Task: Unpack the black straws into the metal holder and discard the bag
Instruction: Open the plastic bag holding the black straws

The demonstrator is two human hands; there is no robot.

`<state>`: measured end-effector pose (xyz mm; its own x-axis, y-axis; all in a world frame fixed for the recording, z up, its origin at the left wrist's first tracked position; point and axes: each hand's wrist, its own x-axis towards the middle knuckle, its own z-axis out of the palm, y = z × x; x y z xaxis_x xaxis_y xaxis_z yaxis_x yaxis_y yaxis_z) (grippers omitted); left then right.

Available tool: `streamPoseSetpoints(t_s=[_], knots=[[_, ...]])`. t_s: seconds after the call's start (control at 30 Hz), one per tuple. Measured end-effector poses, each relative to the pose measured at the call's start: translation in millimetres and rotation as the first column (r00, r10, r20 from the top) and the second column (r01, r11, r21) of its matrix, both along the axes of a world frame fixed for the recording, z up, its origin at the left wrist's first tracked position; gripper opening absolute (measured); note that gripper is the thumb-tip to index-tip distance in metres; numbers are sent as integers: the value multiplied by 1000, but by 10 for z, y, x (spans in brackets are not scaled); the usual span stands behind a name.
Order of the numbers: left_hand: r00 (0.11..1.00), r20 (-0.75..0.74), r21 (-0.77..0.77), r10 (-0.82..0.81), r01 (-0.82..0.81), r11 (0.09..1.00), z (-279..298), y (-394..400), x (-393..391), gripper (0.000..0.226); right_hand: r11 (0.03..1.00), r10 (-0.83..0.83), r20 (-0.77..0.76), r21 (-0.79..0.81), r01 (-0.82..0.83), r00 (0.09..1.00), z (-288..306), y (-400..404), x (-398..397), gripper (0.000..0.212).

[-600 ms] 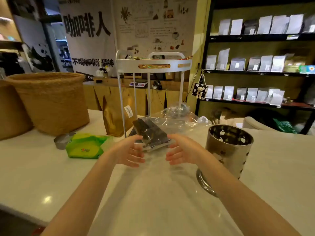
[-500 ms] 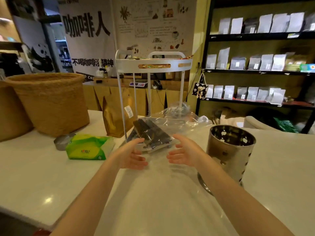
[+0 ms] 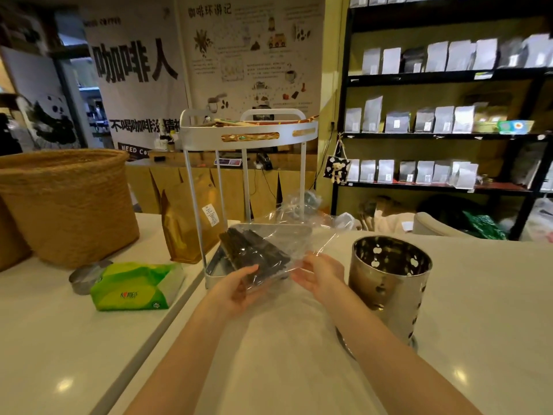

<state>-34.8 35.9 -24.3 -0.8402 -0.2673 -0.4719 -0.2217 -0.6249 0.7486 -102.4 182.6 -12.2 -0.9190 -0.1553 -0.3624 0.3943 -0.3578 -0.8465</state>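
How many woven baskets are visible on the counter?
2. One large woven basket stands at the counter's far left; a second basket is cut off by the left frame edge. More may be out of view.

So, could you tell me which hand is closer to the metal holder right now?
The right hand. It is at the straw bag, just beside the metal holder on its left. The left hand is on the bag's far side, farther from the holder.
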Motion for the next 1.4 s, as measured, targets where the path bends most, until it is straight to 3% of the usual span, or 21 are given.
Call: streamPoseSetpoints(t_s=[0.13, 0.27, 0.53, 0.67, 0.77, 0.83, 1.0, 1.1, 1.2, 1.33, 1.4], knots=[[1000, 23, -9, -19, 19, 1000, 28, -56, 34, 23, 1000, -16, -85, 9, 16, 996, 21, -1, 14, 18], [996, -17, 3, -88, 88, 996, 10, -96, 100, 26, 991, 88, -222, 116, -63, 971, 145, 21, 100, 24], [954, -265, -2, -143, 148, 989, 12, -106, 345, 39, 933, 272, -503, 348, -96, 821, 502, 295, 607, 14], [921, -295, -100, -253, 233, 967, -17, -172, 613, 30, 862, 458, -502, 452, -229, 734, 532, 597, 947, 21], [912, -266, -142, -312, 283, 948, -123, -290, 778, 59, 761, 616, -424, 538, -363, 664, 442, 792, 1083, 37], [915, -220, -161, -339, 309, 937, -202, -342, 866, 63, 722, 671, -364, 519, -457, 646, 363, 899, 1128, 44], [891, -136, -206, -434, 403, 892, -319, -387, 1108, 82, 648, 735, -282, 558, -518, 617, 130, 1187, 1206, 38], [884, -44, -288, -465, 434, 853, -338, -429, 1218, 77, 609, 715, -213, 658, -443, 666, -72, 1306, 1186, 32], [865, 55, -399, -499, 477, 783, -286, -476, 1257, 76, 638, 605, -231, 714, -290, 762, -142, 1434, 1131, 19], [850, 125, -456, -512, 508, 731, -192, -422, 1264, 48, 700, 349, -464, 707, 103, 814, -51, 1640, 1143, 5], [855, 148, -476, -497, 502, 722, -166, -393, 1259, 42, 653, 195, -603, 668, 357, 773, 21, 1704, 1144, 14]])
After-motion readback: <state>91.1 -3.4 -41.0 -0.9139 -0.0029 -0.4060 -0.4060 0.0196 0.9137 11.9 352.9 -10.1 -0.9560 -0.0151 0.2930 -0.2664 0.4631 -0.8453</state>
